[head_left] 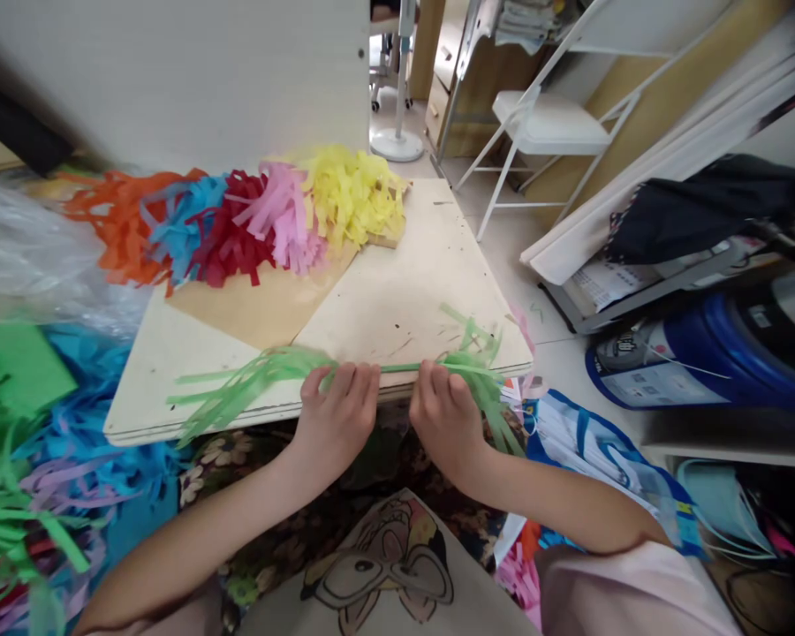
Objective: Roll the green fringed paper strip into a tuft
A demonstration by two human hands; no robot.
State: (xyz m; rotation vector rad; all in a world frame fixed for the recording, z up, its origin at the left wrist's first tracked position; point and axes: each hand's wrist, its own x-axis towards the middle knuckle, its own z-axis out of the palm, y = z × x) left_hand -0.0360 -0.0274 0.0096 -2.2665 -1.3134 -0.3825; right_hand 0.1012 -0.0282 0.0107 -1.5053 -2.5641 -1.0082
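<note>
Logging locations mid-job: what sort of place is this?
Probably a cramped home or craft room: a wooden board bears colorful fringed bunches and green fringe, with a white folding chair standing beyond.

A white folding chair (556,125) and a round white base (397,147) stand on floor tiles (560,353) beyond a blue bucket (716,329).

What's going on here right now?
A person sitting at a wooden board holds a green fringed strip with both hands at the board's near edge. The left hand and right hand are a little apart, with a narrow green band between them and loose fringe spreading beyond each. Farther back, orange, blue, dark red, pink and yellow fringed bunches lie in a row.
</note>
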